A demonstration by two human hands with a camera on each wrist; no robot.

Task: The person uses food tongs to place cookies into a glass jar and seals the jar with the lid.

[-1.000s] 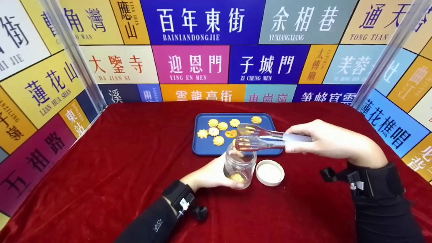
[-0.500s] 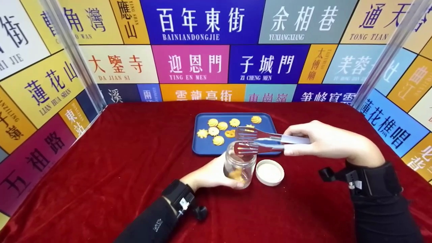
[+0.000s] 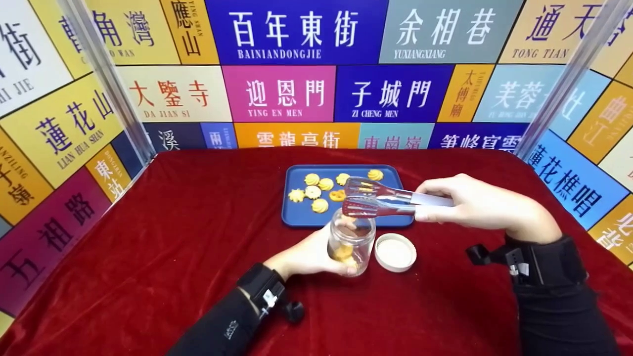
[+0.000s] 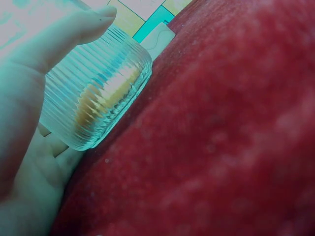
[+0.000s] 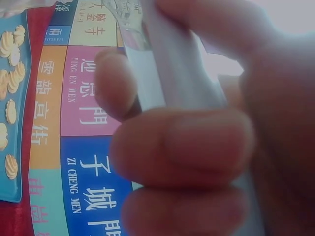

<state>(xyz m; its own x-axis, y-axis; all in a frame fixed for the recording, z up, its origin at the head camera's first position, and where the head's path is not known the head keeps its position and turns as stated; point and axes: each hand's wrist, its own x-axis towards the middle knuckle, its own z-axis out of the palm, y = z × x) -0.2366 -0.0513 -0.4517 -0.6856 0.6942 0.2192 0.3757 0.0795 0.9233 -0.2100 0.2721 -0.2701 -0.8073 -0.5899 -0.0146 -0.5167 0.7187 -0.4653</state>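
In the head view my left hand (image 3: 306, 254) grips a clear glass jar (image 3: 365, 247), tilted a little, with golden cookies (image 3: 343, 253) lying low inside. The left wrist view shows the ribbed jar wall (image 4: 118, 54) between thumb and fingers. My right hand (image 3: 487, 202) holds clear-headed serving tongs (image 3: 368, 188) by their pale handle (image 5: 184, 64). Slightly apart, the slotted tong heads hover over the jar's mouth and overlap the tray. No cookie shows between them. Behind the jar, a blue tray (image 3: 299, 221) bears several piped cookies (image 3: 320, 205) and a pretzel-shaped one (image 3: 338, 195).
Right beside the jar a white round lid (image 3: 395, 253) lies on the dark red velvet cloth (image 3: 198, 222). Colourful panels with street names (image 3: 292, 94) stand behind the table, with metal posts (image 3: 113, 84) at the corners.
The tongs parted and dipped at the jar's mouth, then rose a little and drew closer together. An extra golden cookie now shows inside the jar. My left hand has stayed put.
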